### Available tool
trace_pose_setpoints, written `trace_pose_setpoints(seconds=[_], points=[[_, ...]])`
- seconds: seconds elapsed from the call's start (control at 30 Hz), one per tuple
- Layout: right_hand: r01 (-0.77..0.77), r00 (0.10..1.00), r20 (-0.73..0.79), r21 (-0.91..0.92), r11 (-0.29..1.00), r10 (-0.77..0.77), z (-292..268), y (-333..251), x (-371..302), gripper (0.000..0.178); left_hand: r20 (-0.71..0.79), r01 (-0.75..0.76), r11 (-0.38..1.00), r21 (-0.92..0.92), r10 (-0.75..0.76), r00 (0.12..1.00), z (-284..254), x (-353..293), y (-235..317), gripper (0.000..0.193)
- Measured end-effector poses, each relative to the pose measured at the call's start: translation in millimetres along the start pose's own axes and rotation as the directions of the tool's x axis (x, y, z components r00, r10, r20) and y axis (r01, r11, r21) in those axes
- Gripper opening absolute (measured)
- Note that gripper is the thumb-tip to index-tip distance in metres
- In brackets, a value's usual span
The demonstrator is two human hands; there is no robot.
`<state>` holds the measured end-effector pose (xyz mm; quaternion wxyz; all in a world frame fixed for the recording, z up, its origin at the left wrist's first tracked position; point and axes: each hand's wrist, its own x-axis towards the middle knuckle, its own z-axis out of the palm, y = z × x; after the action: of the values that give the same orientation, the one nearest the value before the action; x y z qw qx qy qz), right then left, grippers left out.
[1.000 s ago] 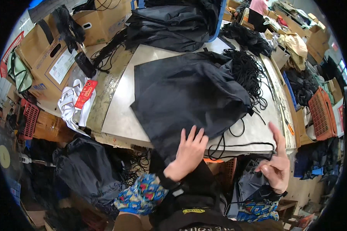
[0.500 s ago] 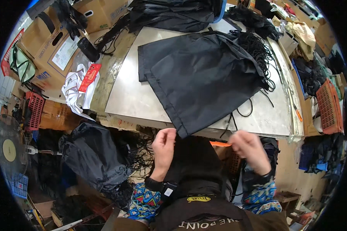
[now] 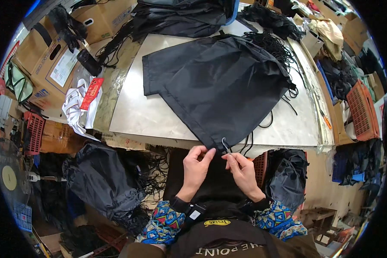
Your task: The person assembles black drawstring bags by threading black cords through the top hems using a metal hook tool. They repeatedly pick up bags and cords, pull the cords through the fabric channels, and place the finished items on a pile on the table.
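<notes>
A black drawstring bag [image 3: 219,86] of thin fabric lies on the pale tabletop, its near corner hanging over the front edge. My left hand [image 3: 197,165] pinches that corner between thumb and fingertips. Close beside it, my right hand [image 3: 241,172] is closed on a thin metal hook [image 3: 225,144], whose bent tip lies against the bag's corner. Fingers hide the rest of the hook. Black cords [image 3: 248,144] trail from the bag past the table edge, just above my right hand.
A pile of black bags [image 3: 180,19] sits at the back, with tangled cords [image 3: 271,47] to its right. Cardboard boxes [image 3: 41,73] and white cloth [image 3: 75,105] stand at left. More black bags [image 3: 103,176] hang below the table. Orange-red baskets [image 3: 363,109] are at right.
My right hand has come left and in to the bag's corner, bringing the hook against it. My left hand has shifted slightly right and still pinches the corner. The view has shifted slightly.
</notes>
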<state>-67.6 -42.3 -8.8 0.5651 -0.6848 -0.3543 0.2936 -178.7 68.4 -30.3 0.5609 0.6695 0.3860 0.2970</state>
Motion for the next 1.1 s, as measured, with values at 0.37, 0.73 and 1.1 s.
trace_pose_setpoints(seconds=[0.37,0.73,1.1], points=[[0.277,0.919,-0.183,-0.331,0.902,-0.349,7.1,-8.9,13.9,0.016,0.158,0.049,0.944,-0.327,0.003,0.987,5.4,0.7,50.0,0.012],[0.358,0.919,0.006,-0.434,0.827,-0.395,-13.2,-29.0,16.6,0.014,0.31,0.236,0.86,-0.452,-0.097,0.946,-5.8,2.0,49.4,0.018],[0.309,0.936,0.067,-0.623,0.719,-0.345,-28.0,-52.5,-13.1,0.006,0.41,0.531,0.453,-0.716,-0.343,0.845,0.3,9.4,56.2,0.016]])
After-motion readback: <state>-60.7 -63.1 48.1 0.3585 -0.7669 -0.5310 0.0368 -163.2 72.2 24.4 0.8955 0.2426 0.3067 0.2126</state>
